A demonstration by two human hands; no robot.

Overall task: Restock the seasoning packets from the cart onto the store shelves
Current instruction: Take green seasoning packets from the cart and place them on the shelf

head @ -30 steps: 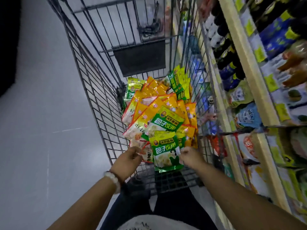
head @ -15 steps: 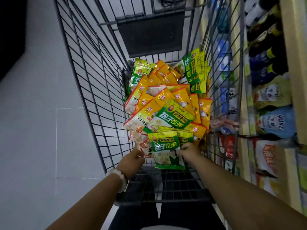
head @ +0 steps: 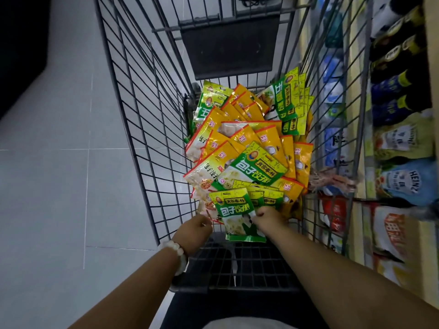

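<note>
In the black wire shopping cart (head: 147, 129), a loose heap of glossy orange and green foil seasoning packets (head: 251, 148) covers the far end of the basket, with the store shelves (head: 356, 143) of bottles and pouches just beside the cart on the right. The packets appear light, thin and flexible; the slick film is likely to slide when stacked, so a pinch across the flat faces near one edge should hold best. Each packet is flat and rectangular, with printed characters and a food picture. A small stack of green foil packets (head: 237, 217) sits nearest the person, at the front of the heap. The right hand (head: 268, 217) pinches this stack at its right edge. The left hand (head: 197, 230) has curled fingers at the stack's left edge; whether this grip holds a packet cannot be told.
</note>
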